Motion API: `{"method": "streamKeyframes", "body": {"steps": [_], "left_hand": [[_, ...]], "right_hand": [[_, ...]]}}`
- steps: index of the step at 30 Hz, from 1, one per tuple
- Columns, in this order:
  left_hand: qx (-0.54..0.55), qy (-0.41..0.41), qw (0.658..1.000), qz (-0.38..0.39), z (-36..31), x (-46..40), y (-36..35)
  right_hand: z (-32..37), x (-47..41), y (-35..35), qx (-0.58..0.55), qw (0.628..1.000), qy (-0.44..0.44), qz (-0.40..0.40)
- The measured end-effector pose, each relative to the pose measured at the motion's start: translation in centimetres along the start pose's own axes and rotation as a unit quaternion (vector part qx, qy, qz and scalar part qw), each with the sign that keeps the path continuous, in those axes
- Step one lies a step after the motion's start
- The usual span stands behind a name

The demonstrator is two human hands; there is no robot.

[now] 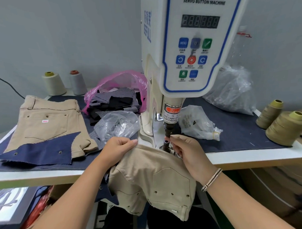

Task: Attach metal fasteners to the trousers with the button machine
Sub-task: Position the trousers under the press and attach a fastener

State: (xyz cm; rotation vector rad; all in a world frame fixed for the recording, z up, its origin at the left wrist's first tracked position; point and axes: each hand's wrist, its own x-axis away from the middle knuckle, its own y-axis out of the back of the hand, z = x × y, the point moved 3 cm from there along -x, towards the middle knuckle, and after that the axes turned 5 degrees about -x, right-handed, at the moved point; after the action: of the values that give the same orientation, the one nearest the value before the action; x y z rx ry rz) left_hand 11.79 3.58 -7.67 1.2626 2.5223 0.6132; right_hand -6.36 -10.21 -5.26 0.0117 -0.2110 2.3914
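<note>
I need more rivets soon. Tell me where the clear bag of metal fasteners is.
In the head view, the clear bag of fasteners lies on the table left of the button machine, just behind the left hand.

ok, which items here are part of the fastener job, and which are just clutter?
In use: button machine; beige trousers, gripped by left hand and right hand.
Lying about: thread cones; pink bag of scraps; folded trousers; denim piece.

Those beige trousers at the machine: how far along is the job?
One folded pair on the left already shows rivets. The trousers in hand also carry pocket rivets; the left hand and right hand hold their edge at the machine's punch. That fastener isn't set yet.
</note>
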Motion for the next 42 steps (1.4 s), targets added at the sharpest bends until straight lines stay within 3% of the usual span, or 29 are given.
{"method": "streamKeyframes", "body": {"steps": [8, 19, 21, 22, 25, 29, 33, 35, 40, 42], "left_hand": [[-0.005, 0.002, 1.000, -0.007, -0.1, 0.1, 0.0], [0.001, 0.008, 1.000, -0.002, -0.4, 0.2, 0.1], [-0.001, 0.007, 1.000, -0.001, -0.4, 0.2, 0.0], [0.000, 0.007, 1.000, 0.000, -0.4, 0.2, 0.0], [0.001, 0.002, 1.000, -0.005, -0.3, 0.1, 0.0], [0.005, -0.008, 1.000, -0.013, -0.3, 0.1, 0.0], [0.002, 0.010, 0.999, -0.039, -0.5, 0.3, 0.2], [0.000, 0.013, 0.999, -0.051, -0.3, 0.2, 0.3], [-0.012, -0.004, 1.000, -0.023, -0.3, 0.2, 0.0], [-0.011, -0.012, 1.000, -0.012, -0.1, 0.0, 0.0]], "right_hand": [[0.4, 0.1, 0.0, -0.003, 1.000, -0.013, 0.020], [0.6, 0.5, -0.3, -0.137, 0.986, -0.087, 0.021], [1.2, 1.1, -0.2, -0.069, 0.995, -0.069, 0.021], [1.5, 1.5, -0.2, 0.023, 0.998, -0.047, 0.027], [3.0, 2.5, -1.4, 0.306, 0.948, 0.061, 0.058], [3.4, 2.1, -6.5, 0.351, 0.921, 0.118, 0.123], [2.9, -2.3, -12.8, 0.430, 0.879, 0.159, 0.131], [2.3, -5.3, -15.0, 0.498, 0.843, 0.160, 0.123], [1.1, -10.5, -16.8, 0.681, 0.710, 0.165, 0.076], [0.4, -11.7, -16.9, 0.708, 0.685, 0.153, 0.076]]}}
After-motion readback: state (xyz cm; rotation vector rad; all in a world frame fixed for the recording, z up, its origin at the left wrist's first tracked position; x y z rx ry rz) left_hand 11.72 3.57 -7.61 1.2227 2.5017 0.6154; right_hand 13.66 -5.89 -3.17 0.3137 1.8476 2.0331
